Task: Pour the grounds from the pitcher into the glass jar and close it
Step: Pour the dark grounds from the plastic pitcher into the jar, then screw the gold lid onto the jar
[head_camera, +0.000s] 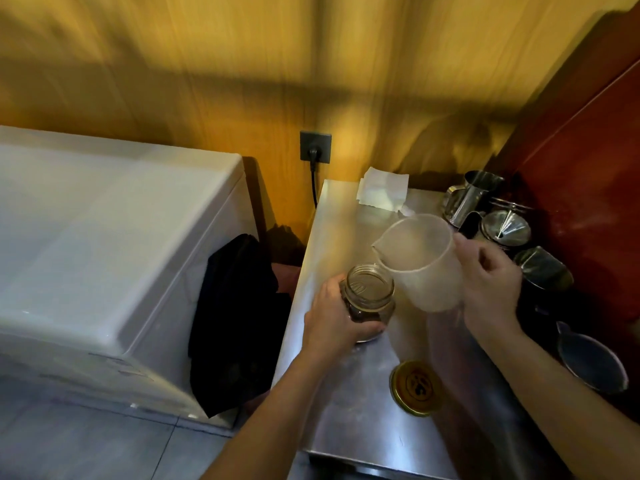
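Observation:
A translucent plastic pitcher (pixel 422 261) is held above the steel counter (pixel 349 420), tilted with its spout toward the glass jar (pixel 370 296). My right hand (pixel 488 282) grips the pitcher at its handle side. The pitcher looks empty inside. My left hand (pixel 334 318) wraps around the open jar, which stands on the counter with dark grounds in its lower part. The jar's gold lid (pixel 417 388) lies flat on the counter near the front, apart from both hands.
Several steel jugs and a funnel (pixel 505 226) crowd the counter's right side by the red wall. White paper sheets (pixel 382 192) lie at the back. A white chest appliance (pixel 104 254) with a dark cloth (pixel 235 323) stands left of the counter.

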Demonstrator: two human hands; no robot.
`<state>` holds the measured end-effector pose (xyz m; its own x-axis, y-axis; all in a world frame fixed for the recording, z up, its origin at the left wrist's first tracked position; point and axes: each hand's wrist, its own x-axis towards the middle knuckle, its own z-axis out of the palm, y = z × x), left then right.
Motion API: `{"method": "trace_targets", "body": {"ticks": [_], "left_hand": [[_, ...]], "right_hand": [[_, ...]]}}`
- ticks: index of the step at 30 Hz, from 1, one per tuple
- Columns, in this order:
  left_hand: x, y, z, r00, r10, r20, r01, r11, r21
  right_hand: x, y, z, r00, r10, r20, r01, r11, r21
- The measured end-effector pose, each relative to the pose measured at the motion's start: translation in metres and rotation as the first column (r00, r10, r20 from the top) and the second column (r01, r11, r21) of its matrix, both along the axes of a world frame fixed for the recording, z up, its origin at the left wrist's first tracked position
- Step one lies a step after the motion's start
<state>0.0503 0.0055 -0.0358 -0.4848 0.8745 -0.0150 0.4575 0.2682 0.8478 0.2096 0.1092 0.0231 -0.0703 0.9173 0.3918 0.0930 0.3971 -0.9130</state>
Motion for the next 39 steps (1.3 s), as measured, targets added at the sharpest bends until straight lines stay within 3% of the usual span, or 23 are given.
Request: {"method": "trace_targets", "body": {"ticks": [5, 15, 24, 34, 36, 39], "left_hand": [[0.001, 0.002, -0.002, 1.000, 0.009, 0.012, -0.009, 1.000, 0.005], [-0.001, 0.003, -0.007, 1.000, 0.005, 0.026, -0.005, 1.000, 0.009], [-0.007, 0.004, -0.016, 0.999, -0.025, 0.020, 0.025, 1.000, 0.018], [-0.013, 0.009, -0.026, 0.996, -0.074, 0.041, 0.071, 0.994, 0.088], [-0.015, 0.009, -0.027, 0.996, -0.079, 0.044, 0.074, 0.992, 0.100], [-0.015, 0.010, -0.027, 0.997, -0.075, 0.026, 0.072, 0.991, 0.115]], "right_hand": [[0.003, 0.001, -0.033, 0.972, -0.196, -0.134, 0.159, 0.957, -0.244], [0.024, -0.007, -0.080, 0.984, -0.169, -0.048, 0.144, 0.934, -0.327], [0.029, -0.013, -0.089, 0.982, -0.187, 0.041, 0.190, 0.931, -0.313], [0.042, -0.029, -0.088, 0.962, -0.271, -0.013, 0.251, 0.907, -0.338], [0.046, -0.049, -0.096, 0.960, -0.279, 0.033, 0.277, 0.917, -0.289], [0.054, -0.075, -0.110, 0.967, -0.104, 0.233, 0.164, 0.954, -0.252]]}}
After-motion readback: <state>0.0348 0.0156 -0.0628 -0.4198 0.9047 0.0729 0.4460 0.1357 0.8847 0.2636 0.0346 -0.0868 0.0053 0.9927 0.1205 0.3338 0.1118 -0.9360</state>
